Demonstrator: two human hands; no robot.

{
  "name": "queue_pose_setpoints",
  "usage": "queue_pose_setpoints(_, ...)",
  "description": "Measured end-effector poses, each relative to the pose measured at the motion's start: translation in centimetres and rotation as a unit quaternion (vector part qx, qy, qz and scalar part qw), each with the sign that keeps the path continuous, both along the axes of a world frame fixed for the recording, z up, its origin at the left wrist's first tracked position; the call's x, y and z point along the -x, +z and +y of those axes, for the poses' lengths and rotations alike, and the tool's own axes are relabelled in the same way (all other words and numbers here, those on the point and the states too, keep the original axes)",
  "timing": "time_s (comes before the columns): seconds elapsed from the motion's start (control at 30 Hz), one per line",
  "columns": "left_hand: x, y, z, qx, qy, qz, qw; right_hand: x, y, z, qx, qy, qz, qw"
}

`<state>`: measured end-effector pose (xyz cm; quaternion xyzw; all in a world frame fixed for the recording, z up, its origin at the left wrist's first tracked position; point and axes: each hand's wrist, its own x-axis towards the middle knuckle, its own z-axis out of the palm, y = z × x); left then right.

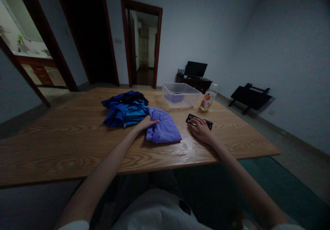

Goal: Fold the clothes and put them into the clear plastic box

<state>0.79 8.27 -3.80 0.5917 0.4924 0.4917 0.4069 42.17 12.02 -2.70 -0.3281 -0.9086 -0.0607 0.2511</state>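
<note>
My left hand (pixel 147 123) grips the left side of a folded purple garment (pixel 165 127), thumb on top, its other fingers partly hidden by the cloth. Just left of it lies a loose heap of blue clothes (pixel 120 111), with a darker piece on top. My right hand (pixel 201 129) rests with fingers spread over a flat black oblong thing (pixel 209 123) with rows of light marks, perhaps a small keyboard or a remote. The fingers cover part of it, and it lies on the table.
Toward the table's (pixel 85 147) far edge stands a clear plastic box (pixel 189 101) with something purple (pixel 176 98) inside. Right of the box is an upright bottle (pixel 208 99) with a fruit label. A folded black table (pixel 249 96) leans by the right wall.
</note>
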Motion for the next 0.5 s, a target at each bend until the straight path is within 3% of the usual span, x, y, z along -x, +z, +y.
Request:
queue_pose_setpoints(0.3, -0.3, 0.7, -0.2, 0.023, 0.008, -0.043, 0.999, 1.0, 1.9, -2.3, 0.054, 0.015, 0.065, 0.996)
queue_pose_setpoints(0.5, -0.5, 1.6, -1.1, 0.044, 0.029, -0.111, 0.992, 7.3, 2.6, -5.5, 0.19, 0.089, 0.087, 0.974)
